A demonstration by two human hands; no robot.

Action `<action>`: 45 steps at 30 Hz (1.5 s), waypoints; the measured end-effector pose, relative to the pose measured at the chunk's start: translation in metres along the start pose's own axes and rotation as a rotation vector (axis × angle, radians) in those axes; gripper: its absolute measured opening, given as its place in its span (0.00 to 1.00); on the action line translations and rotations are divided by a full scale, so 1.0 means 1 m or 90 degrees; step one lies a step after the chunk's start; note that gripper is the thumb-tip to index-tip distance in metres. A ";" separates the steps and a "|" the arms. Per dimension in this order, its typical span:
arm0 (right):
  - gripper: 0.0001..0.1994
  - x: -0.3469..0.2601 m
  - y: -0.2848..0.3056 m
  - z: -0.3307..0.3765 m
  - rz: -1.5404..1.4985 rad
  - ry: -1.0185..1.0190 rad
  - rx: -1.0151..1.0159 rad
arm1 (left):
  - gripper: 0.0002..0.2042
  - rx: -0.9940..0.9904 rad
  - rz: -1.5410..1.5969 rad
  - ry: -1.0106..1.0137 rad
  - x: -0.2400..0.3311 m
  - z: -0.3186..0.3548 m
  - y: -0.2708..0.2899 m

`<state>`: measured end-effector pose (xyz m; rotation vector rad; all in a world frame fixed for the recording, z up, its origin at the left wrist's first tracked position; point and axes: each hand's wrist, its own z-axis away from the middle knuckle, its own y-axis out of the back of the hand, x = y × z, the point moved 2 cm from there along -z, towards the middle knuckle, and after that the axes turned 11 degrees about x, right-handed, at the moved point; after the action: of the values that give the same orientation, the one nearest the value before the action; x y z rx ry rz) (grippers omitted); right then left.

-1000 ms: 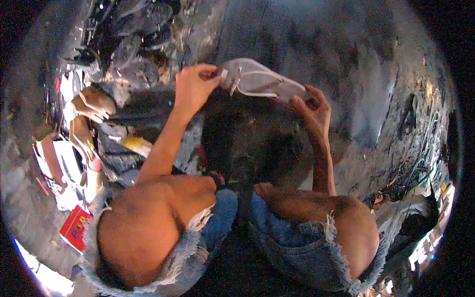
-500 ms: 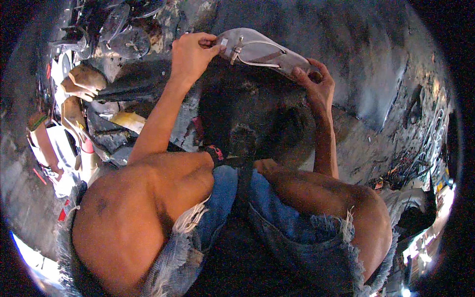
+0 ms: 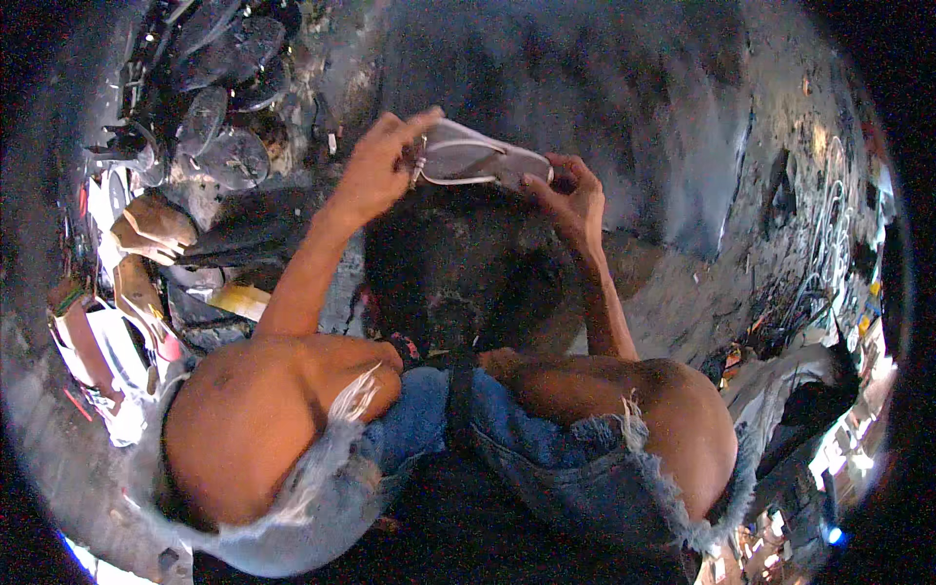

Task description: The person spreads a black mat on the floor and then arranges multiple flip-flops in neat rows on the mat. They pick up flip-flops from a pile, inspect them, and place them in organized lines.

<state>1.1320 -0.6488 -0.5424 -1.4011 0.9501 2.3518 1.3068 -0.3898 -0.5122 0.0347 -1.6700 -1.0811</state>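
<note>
A greyish-mauve sandal [image 3: 478,161] with pale thin straps is held up crosswise in front of my knees, its upper side facing me. My left hand [image 3: 380,166] grips its left end near the ankle strap and covers that part of it. The left index finger stretches along the sandal's far edge. My right hand [image 3: 575,200] pinches the other end between thumb and fingers, the thumb lying on the near edge.
Several dark round-ended soles [image 3: 229,156] lie at the far left. Below them are tan shoe lasts [image 3: 151,229] and a yellowish piece [image 3: 239,300]. A large dark sheet [image 3: 575,97] covers the far floor. Tangled pale wire [image 3: 829,234] lies at the right.
The sandal and both hands have come lower and nearer to me. My left hand has shifted along the sandal, now covering its left end. The whole view has also tilted.
</note>
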 end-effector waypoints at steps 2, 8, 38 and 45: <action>0.23 0.004 0.001 -0.002 0.111 0.043 0.016 | 0.35 -0.013 -0.004 -0.031 -0.006 0.001 -0.011; 0.21 0.017 -0.011 0.015 -0.119 0.032 0.085 | 0.31 0.012 -0.034 0.053 -0.003 0.005 -0.026; 0.28 -0.051 0.003 -0.048 0.037 0.181 0.131 | 0.32 0.769 -0.341 0.014 -0.076 0.032 0.204; 0.24 -0.024 -0.029 -0.041 -0.027 0.212 0.074 | 0.25 0.820 -0.303 0.034 -0.096 0.035 0.209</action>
<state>1.1872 -0.6504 -0.5470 -1.7797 1.1080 2.0335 1.4184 -0.1957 -0.4468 1.3107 -2.0880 -0.1398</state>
